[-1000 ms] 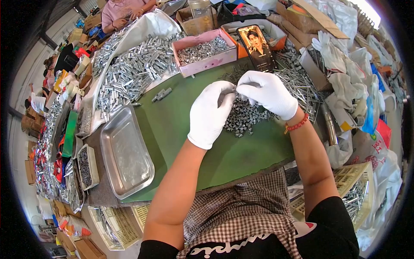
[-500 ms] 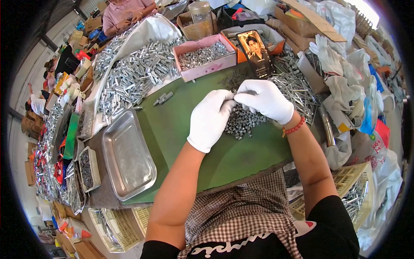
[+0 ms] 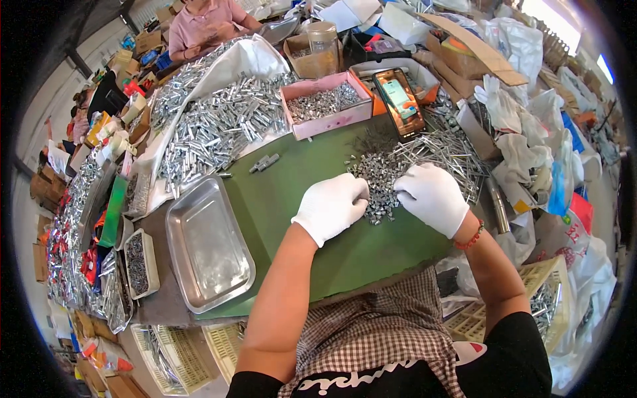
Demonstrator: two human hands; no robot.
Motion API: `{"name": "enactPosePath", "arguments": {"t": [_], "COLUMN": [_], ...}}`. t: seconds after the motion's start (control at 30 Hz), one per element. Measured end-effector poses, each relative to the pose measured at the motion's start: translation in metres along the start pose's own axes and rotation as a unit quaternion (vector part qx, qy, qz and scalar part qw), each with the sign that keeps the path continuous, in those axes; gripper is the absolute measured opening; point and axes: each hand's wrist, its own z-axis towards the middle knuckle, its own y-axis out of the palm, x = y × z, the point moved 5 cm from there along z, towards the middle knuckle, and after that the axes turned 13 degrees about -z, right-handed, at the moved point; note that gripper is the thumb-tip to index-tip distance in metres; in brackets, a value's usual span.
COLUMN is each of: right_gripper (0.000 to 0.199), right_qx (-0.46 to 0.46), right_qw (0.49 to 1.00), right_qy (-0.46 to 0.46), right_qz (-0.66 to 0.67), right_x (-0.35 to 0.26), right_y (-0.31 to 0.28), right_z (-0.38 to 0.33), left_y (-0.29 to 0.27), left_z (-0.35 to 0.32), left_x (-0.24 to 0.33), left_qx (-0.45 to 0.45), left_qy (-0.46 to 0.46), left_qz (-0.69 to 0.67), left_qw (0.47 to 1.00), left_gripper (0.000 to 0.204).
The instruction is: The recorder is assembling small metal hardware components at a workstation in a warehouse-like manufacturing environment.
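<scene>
A pile of small grey metal nuts (image 3: 379, 174) lies on the green work mat (image 3: 292, 172). My left hand (image 3: 332, 208), in a white glove, rests at the pile's left edge with its fingers curled in; anything inside them is hidden. On the other side of the pile, my gloved right hand (image 3: 432, 199) has its fingers bent down against the nuts. Its fingertips are pressed together, and I cannot make out what they hold. Behind my right hand lie long thin metal bolts (image 3: 448, 154). Small dark screws (image 3: 373, 142) lie at the back of the nuts.
An oblong metal tray (image 3: 211, 245) is on the left. Several metal sleeves (image 3: 264, 163) lie behind it, near a large heap of sleeves (image 3: 219, 126). A pink box (image 3: 332, 123) of small parts and a propped phone (image 3: 399, 106) stand at the back. A person (image 3: 206, 30) sits beyond.
My hands were meeting fingertip to fingertip over the pile; they have come apart and lower, one to each side of the nuts. The phone's screen shows a different picture.
</scene>
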Motion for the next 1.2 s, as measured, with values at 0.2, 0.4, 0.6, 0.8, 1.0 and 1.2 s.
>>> {"name": "enactPosePath", "arguments": {"t": [0.2, 0.4, 0.6, 0.8, 1.0, 1.2], "right_gripper": [0.009, 0.016, 0.018, 0.018, 0.018, 0.012], "right_qx": [0.067, 0.048, -0.056, -0.055, 0.008, -0.101], "right_qw": [0.997, 0.999, 0.99, 0.992, 0.981, 0.866], "right_qy": [0.035, 0.022, -0.014, -0.022, 0.023, 0.156], "right_qz": [0.021, -0.004, -0.126, -0.108, 0.191, 0.465], "right_x": [0.007, 0.016, -0.007, -0.005, -0.009, -0.004], "right_y": [-0.01, 0.031, 0.057, 0.06, 0.029, 0.027], "right_z": [0.031, 0.098, 0.145, 0.146, 0.103, 0.071], "left_y": [-0.011, -0.023, -0.021, -0.021, -0.023, -0.002], "left_z": [0.0, 0.0, -0.001, 0.0, 0.001, 0.011], "left_x": [-0.012, -0.034, -0.045, -0.043, -0.03, -0.03], "left_qx": [0.093, 0.282, 0.298, 0.306, 0.336, 0.249], "left_qy": [-0.006, -0.037, -0.046, -0.035, 0.036, -0.034], "left_qz": [-0.033, 0.018, 0.009, 0.006, -0.099, -0.294], "left_qw": [0.995, 0.958, 0.954, 0.951, 0.936, 0.922], "left_gripper": [0.016, 0.014, 0.013, 0.011, 0.024, 0.024]}}
